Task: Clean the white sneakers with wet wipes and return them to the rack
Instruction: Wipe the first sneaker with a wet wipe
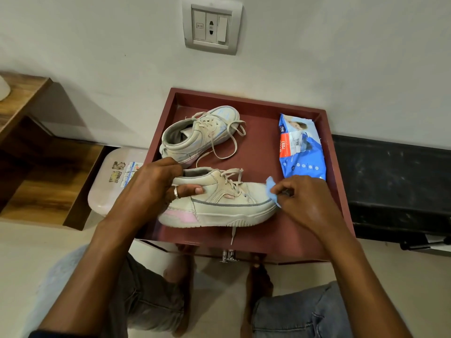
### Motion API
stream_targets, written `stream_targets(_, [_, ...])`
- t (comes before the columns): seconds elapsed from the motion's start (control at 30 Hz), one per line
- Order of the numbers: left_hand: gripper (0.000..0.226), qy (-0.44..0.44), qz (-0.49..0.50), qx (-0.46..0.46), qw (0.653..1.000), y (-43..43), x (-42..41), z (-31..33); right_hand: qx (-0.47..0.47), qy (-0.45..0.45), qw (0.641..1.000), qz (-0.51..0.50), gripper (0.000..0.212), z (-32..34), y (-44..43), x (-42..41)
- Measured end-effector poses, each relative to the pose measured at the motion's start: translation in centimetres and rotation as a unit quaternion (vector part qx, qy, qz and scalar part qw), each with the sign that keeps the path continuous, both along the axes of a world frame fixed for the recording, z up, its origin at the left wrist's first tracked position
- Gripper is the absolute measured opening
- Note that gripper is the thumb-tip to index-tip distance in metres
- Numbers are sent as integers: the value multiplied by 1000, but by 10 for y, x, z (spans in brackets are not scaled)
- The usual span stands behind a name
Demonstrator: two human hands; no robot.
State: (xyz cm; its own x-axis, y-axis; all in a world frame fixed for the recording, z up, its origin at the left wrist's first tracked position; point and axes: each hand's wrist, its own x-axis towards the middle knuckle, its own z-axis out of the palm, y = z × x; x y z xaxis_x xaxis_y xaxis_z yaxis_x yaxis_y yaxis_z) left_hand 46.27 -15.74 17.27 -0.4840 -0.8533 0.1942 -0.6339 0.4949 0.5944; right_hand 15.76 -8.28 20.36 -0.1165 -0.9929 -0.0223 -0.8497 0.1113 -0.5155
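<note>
Two dirty white sneakers lie in a maroon tray-like drawer (258, 106). The near sneaker (227, 203), with a pink heel patch, lies on its side with its toe to the right. My left hand (156, 184) grips it around the ankle collar, thumb across its side. My right hand (305, 198) pinches a small blue wet wipe (271, 189) against the sneaker's toe. The far sneaker (200, 132) sits behind it, laces loose. A blue pack of wet wipes (301, 152) lies at the drawer's right.
A wooden shelf unit (41, 167) stands to the left, and a pale plastic lid or stool (109, 181) sits between it and the drawer. A black bench-like surface (395, 181) runs along the right. A wall socket (211, 26) is above. My knees are below the drawer.
</note>
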Motion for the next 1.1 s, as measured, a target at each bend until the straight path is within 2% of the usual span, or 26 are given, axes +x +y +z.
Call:
stream_targets(0.13, [65, 7, 6, 17, 1000, 1, -1, 1, -22, -4, 998, -62, 22, -12, -10, 2])
stream_targets(0.23, [62, -4, 46, 17, 999, 2, -5, 2, -24, -6, 994, -102, 22, -15, -11, 10])
stream_targets(0.3, [59, -11, 81, 24, 996, 4, -6, 3, -42, 26, 992, -113, 22, -12, -4, 20])
stream_targets(0.4, [73, -22, 100, 65, 993, 4, -6, 4, -112, 94, 985, -94, 18, -4, 16, 49])
stream_targets(0.43, [74, -22, 101, 81, 991, 4, -6, 5, -124, 103, 984, -77, 16, -4, 22, 60])
stream_targets(0.53, [61, -9, 102, 118, 988, 5, -8, 9, -136, 121, 983, -31, 28, -7, 31, 73])
stream_targets(0.67, [62, -2, 86, 119, 989, 4, -6, 9, -156, 70, 983, -70, 10, -13, 3, 37])
stream_targets(0.8, [65, -3, 96, 124, 988, 5, -7, 8, -41, -42, 990, -126, 22, -31, -27, 4])
stream_targets(0.87, [76, -10, 105, 122, 987, 4, -6, 6, -17, -71, 986, -149, 26, -36, -27, 5])
stream_targets(0.93, [80, -23, 108, 124, 986, 2, -2, 3, -45, -30, 987, -150, 20, -28, -16, 17])
stream_targets(1.0, [82, -26, 108, 121, 986, 2, 0, 3, -110, 37, 986, -119, 17, -15, 3, 35])
stream_targets(1.1, [82, -28, 116, 116, 986, 3, -2, 6, -152, 103, 981, -60, 35, -2, 30, 74])
